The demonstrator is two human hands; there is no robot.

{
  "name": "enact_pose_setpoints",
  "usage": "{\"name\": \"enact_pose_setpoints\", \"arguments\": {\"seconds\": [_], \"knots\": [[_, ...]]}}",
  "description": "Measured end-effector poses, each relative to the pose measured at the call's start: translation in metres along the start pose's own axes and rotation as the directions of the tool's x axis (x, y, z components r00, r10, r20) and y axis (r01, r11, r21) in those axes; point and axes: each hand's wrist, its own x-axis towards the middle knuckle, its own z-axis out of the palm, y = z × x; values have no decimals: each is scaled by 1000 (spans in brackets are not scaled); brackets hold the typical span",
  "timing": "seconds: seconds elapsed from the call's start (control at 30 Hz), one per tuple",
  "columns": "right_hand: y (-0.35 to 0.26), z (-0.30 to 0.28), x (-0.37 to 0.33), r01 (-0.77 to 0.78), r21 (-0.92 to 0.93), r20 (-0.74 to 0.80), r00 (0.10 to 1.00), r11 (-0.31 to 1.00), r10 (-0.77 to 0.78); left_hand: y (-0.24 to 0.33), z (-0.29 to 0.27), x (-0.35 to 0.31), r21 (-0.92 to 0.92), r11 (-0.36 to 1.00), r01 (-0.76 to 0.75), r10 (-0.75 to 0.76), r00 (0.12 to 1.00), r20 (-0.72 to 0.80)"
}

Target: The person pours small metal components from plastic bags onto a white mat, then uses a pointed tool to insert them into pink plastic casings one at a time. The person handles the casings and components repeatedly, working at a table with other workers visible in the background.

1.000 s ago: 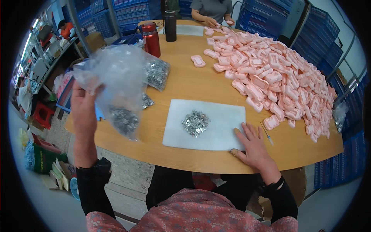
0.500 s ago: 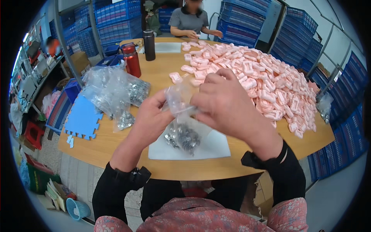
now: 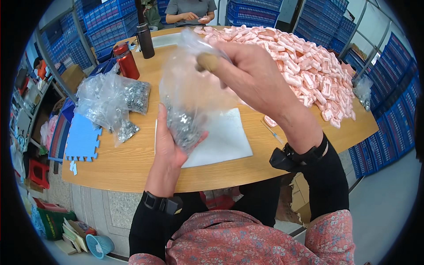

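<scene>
A clear plastic bag (image 3: 175,90) hangs over the table, with many small silvery metal parts (image 3: 183,126) gathered in its lower end. From below and the side, my left hand (image 3: 168,148) cradles that filled end, its thumb up along the plastic. My right hand (image 3: 254,75) pinches the bag's gathered top, fingers closed; a tan covering shows on one fingertip. Under the bag lies a white foam sheet (image 3: 225,148), partly covered by it. The top of the bag is blurred by motion.
Pink plastic pieces (image 3: 304,75) form a large heap at the right. Left are more bags of metal parts (image 3: 134,95), a blue foam mat (image 3: 82,139), a red flask (image 3: 126,62) and a dark bottle (image 3: 145,40). A thin tool (image 3: 273,133) lies near my right wrist. A person (image 3: 190,13) sits opposite.
My right hand has raised the bag's top up and away, stretching the bag upright. My left hand has moved from the bag's neck down to its filled bottom. The view has shifted.
</scene>
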Motion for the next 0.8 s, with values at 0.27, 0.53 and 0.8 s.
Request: {"name": "enact_pose_setpoints", "arguments": {"seconds": [0.27, 0.53, 0.8], "knots": [[130, -3, -127, -582, 155, 157, 813, 799, 561, 34, -38, 30, 492, 868, 71, 7, 988, -155], [165, 23, -147, -697, 402, 243, 707, 594, 665, 56, -24, 50, 891, 441, 110, 8, 992, -127], [175, 37, -126, -730, 532, 428, 669, 429, 608, 80, 2, 69, 951, 308, -18, -25, 999, 27]]}}
